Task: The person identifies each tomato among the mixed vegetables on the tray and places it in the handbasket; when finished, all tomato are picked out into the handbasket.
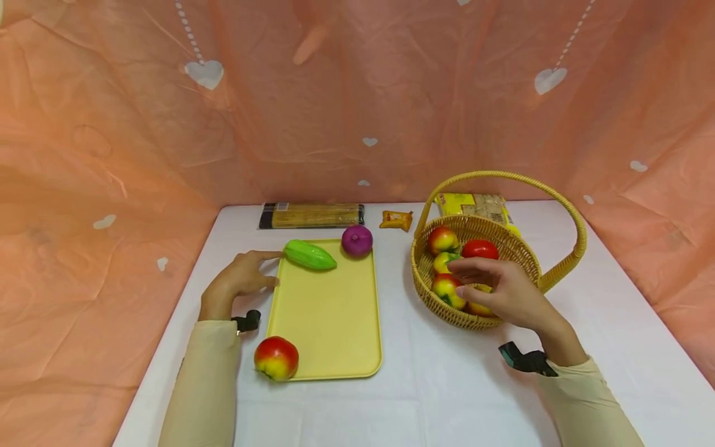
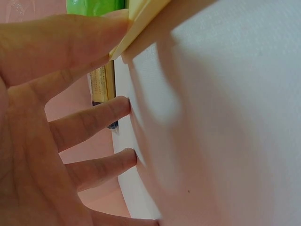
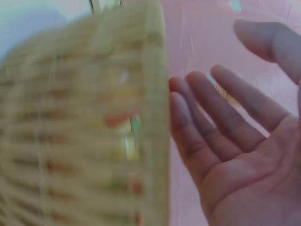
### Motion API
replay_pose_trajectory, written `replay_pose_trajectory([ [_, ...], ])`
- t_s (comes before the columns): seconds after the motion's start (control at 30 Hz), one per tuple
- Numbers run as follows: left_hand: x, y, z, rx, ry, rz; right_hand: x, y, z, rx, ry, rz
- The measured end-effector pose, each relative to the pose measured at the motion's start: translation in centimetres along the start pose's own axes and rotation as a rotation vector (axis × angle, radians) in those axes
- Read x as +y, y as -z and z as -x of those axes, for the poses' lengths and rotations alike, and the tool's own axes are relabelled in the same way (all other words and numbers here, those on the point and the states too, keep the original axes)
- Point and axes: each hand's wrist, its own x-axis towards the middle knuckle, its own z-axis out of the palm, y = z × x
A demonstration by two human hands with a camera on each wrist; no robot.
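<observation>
My left hand (image 1: 241,276) is at the left edge of a yellow tray (image 1: 329,316), fingers spread. In the left wrist view its thumb (image 2: 70,40) touches the tray's rim, and other fingertips rest on the white cloth. On the tray lie a green ridged vegetable (image 1: 310,255), a purple onion (image 1: 357,241) at the far right corner and a red-yellow apple (image 1: 276,358) at the near left corner. My right hand (image 1: 505,290) hovers over the near side of a wicker basket (image 1: 427,298), fingers extended, holding nothing. Inside are several red-yellow apples (image 1: 448,290) and a red tomato (image 1: 480,249), partly hidden by the hand.
Along the table's back edge lie a pack of dry noodles (image 1: 315,215), a small orange snack packet (image 1: 396,220) and a yellow bag (image 1: 475,205) behind the basket. The basket's tall handle (image 1: 575,242) arches over its back and right. Pink-orange drapes (image 1: 357,105) enclose the table.
</observation>
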Motion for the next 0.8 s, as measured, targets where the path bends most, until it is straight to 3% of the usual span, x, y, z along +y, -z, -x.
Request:
replay_pose_trajectory([
  [0.33,0.0,0.0,0.0,0.002,0.000,0.006,-2.1,-4.2,-1.7,-0.135,0.049,-0.273],
  [0.57,0.0,0.1,0.1,0.001,0.003,0.006,-3.2,-8.6,-3.2,-0.210,0.074,-0.366],
  [0.8,0.1,0.0,0.1,-0.006,0.027,0.021,-4.3,-12.2,-4.7,-0.295,0.111,-0.385],
])
